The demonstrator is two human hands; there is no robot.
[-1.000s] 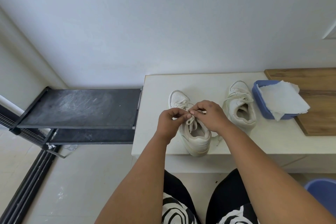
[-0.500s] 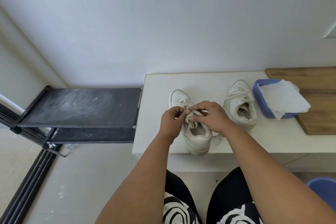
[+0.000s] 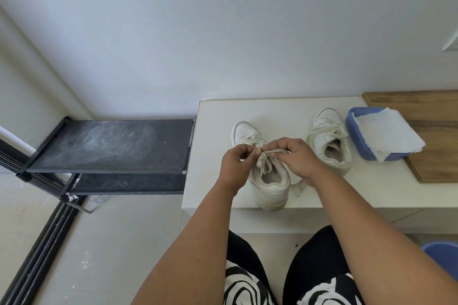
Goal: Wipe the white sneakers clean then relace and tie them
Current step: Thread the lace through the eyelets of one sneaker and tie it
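Note:
Two white sneakers stand on a low white table (image 3: 223, 116). The left sneaker (image 3: 269, 187) has its heel toward me and its toe pointing at the wall. Above its tongue my left hand (image 3: 235, 164) and my right hand (image 3: 297, 158) both pinch its off-white lace (image 3: 264, 162), fingertips nearly meeting. A loose lace end (image 3: 298, 187) lies on the table beside my right wrist. The right sneaker (image 3: 330, 142) stands apart to the right, laced, untouched.
A blue plastic tub (image 3: 353, 129) with a white wipe (image 3: 386, 135) draped over it sits right of the shoes, against a wooden board (image 3: 436, 111). A black shoe rack (image 3: 109, 146) stands left of the table. A blue bin (image 3: 443, 254) shows at lower right.
Both hands stayed at the left sneaker's lace, shifting slightly as the fingers work it; the left hand's fingertips moved closer to the right hand's. Nothing else moved.

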